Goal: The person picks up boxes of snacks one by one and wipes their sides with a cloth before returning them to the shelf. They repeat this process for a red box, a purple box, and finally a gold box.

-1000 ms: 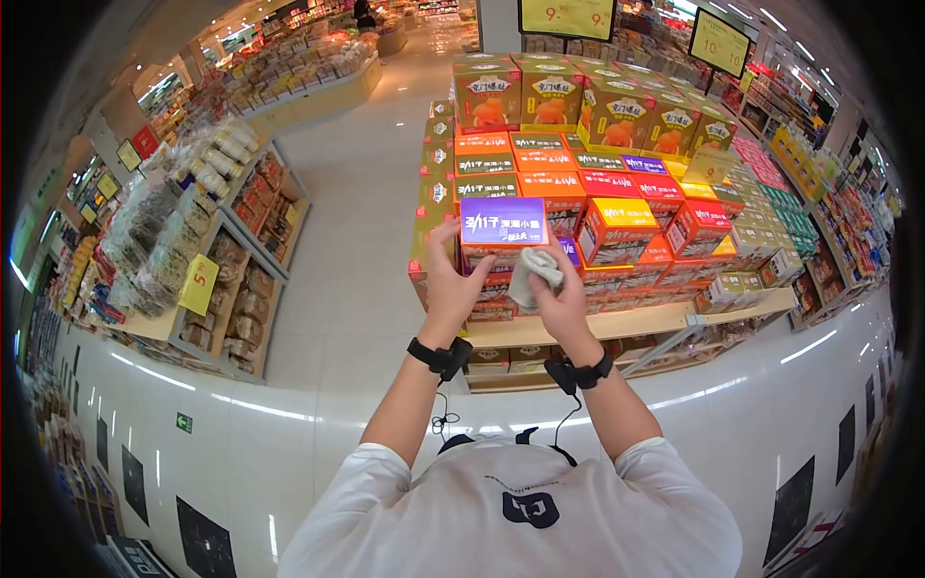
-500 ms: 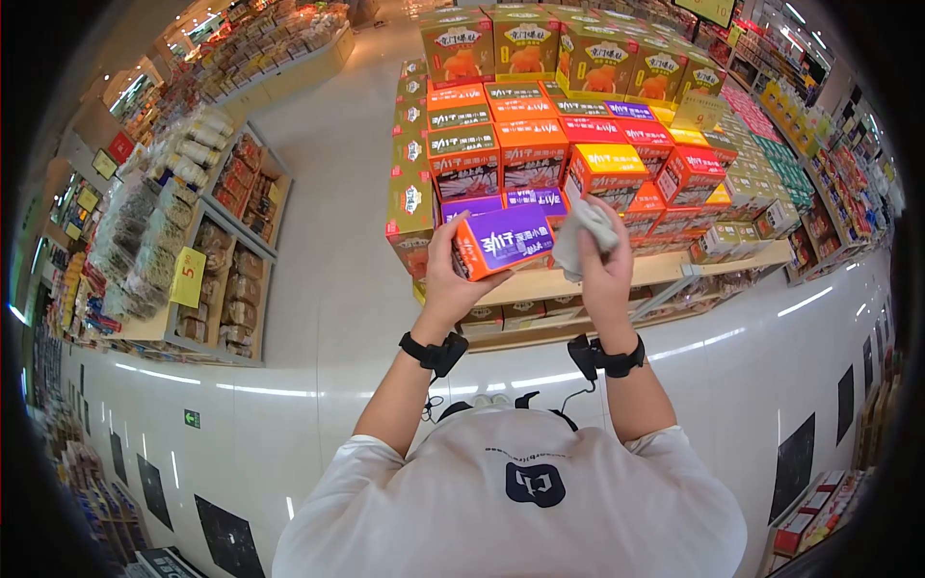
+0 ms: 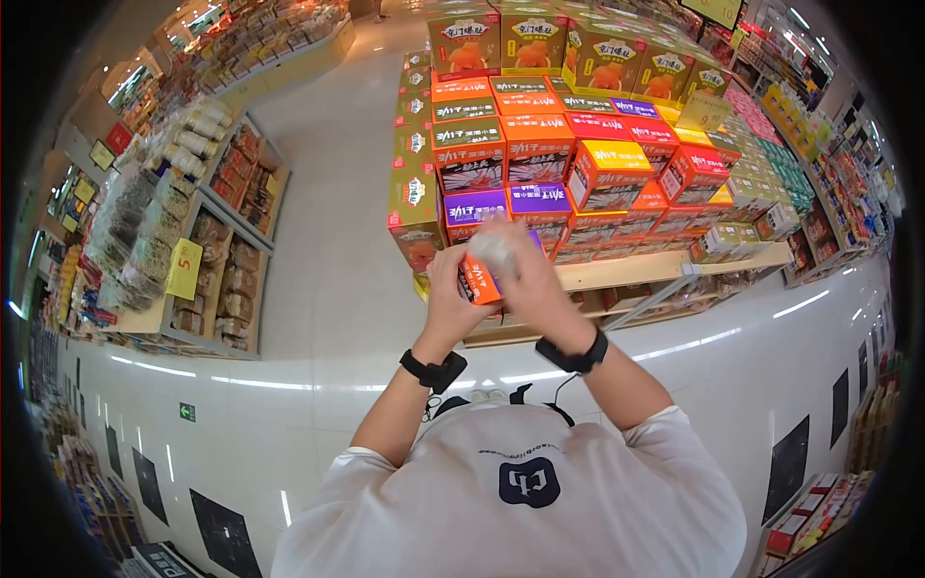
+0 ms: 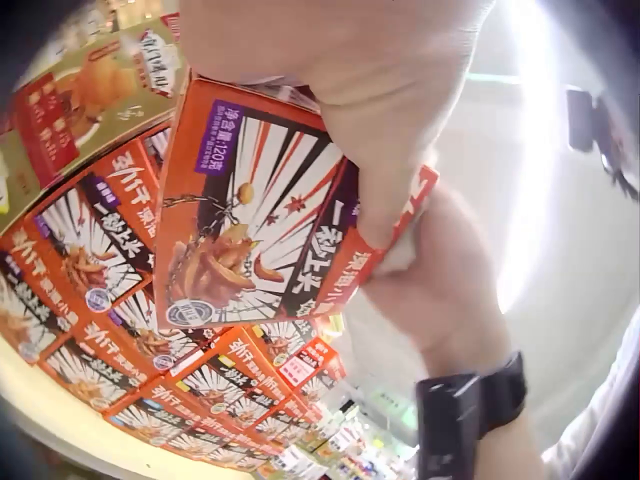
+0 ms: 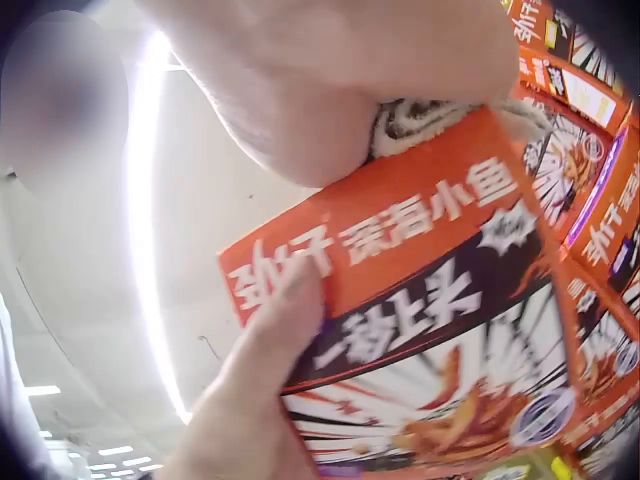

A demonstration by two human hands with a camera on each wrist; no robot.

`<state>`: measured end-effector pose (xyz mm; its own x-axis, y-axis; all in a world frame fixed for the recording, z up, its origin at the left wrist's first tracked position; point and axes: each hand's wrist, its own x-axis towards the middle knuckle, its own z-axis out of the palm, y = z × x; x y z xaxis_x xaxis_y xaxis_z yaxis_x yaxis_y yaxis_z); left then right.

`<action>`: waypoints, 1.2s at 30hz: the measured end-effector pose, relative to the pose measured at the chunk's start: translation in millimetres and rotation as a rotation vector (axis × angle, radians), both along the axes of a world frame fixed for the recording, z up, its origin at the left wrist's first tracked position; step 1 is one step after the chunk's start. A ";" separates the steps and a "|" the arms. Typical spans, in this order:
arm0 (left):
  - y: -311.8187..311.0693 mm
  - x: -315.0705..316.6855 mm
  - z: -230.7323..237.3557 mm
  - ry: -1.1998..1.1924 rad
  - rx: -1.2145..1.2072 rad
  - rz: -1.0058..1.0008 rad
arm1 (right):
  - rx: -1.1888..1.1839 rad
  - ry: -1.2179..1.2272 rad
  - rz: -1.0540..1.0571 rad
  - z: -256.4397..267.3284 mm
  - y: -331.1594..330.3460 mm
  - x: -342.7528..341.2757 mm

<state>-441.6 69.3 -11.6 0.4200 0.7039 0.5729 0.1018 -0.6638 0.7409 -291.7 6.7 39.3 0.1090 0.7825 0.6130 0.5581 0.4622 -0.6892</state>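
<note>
Bright shop w/ glossy white tile floor [image 3: 318, 462]; at the left of head frame stands a wooden shelf unit w/ bagged goods, and a yellow paper price card [image 3: 183, 269] on it. In the upper centre is a big stack of cardboard boxes: tall olive-gold boxes [image 3: 535, 43] on top, orange-and-black boxes [image 3: 540, 144] below, and purple-topped boxes [image 3: 477, 207] in front. A pale wooden shelf edge [image 3: 588, 276] runs under them.

The box in use, an orange cardboard carton w/ white lettering, black band and snack picture [image 5: 420, 340], is near the centre of head frame, tilted, just before the purple-topped ones. L hand [image 3: 448, 297] grips it, thumb lying on its printed side. R hand [image 3: 530, 281] holds a bunched grey-white cloth [image 3: 493, 252]; its fingertips are hidden, so cannot tell how exactly they lie. In right-wrist view the cloth is btwn this hand and the carton's upper edge, seems touching. Both hands are close together, w/ the carton btwn them. Each wrist has a black strap [image 3: 575, 354].
</note>
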 end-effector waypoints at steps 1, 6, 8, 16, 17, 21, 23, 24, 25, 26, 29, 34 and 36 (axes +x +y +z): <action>-3.9 -0.7 0.4 -0.031 -0.030 0.021 | 0.002 0.003 0.000 -7.0 2.9 7.0; 4.0 -1.1 -3.3 0.009 0.102 0.058 | -0.023 -0.257 0.038 27.3 -16.4 -22.0; 1.4 -5.0 2.7 0.025 0.110 0.036 | 0.006 -0.254 0.028 14.1 -4.9 -7.2; 8.5 -6.6 -15.1 -0.029 0.064 0.017 | -0.006 -0.277 0.040 14.0 -9.0 -17.4; 3.1 -6.7 -6.3 -0.061 -0.006 0.011 | -0.084 -0.198 -0.056 -6.3 4.5 2.4; 3.0 -7.4 -4.1 -0.061 -0.050 0.036 | -0.068 -0.113 -0.150 -2.0 7.7 -5.4; 3.9 -8.7 -4.3 0.001 -0.012 0.038 | 0.029 -0.225 0.015 24.2 -8.0 -30.2; 3.4 -9.2 -6.0 -0.006 -0.001 0.033 | 0.027 -0.223 0.013 21.2 -7.1 -25.9; 3.1 -10.0 -7.7 -0.011 0.010 0.023 | -0.064 -0.093 -0.015 14.5 -2.8 -16.5; 1.8 -9.4 -10.5 -0.011 0.010 0.018 | -0.151 0.033 -0.040 5.5 3.3 -4.8; -1.1 -6.9 -12.2 -0.132 -0.111 0.053 | -0.050 -0.178 -0.215 1.9 8.3 1.0; 1.2 -14.0 -21.7 -0.079 -0.070 -0.036 | 0.011 -0.025 -0.010 4.9 -4.9 -14.6; -2.1 -10.6 -21.7 -0.238 -0.192 -0.027 | -0.004 -0.221 -0.225 -16.7 3.1 15.8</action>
<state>-452.1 67.2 -33.3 0.3101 0.7990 0.5151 -0.1051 -0.5097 0.8539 -275.9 9.9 22.6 0.1439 0.7564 0.6381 0.7825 0.3077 -0.5413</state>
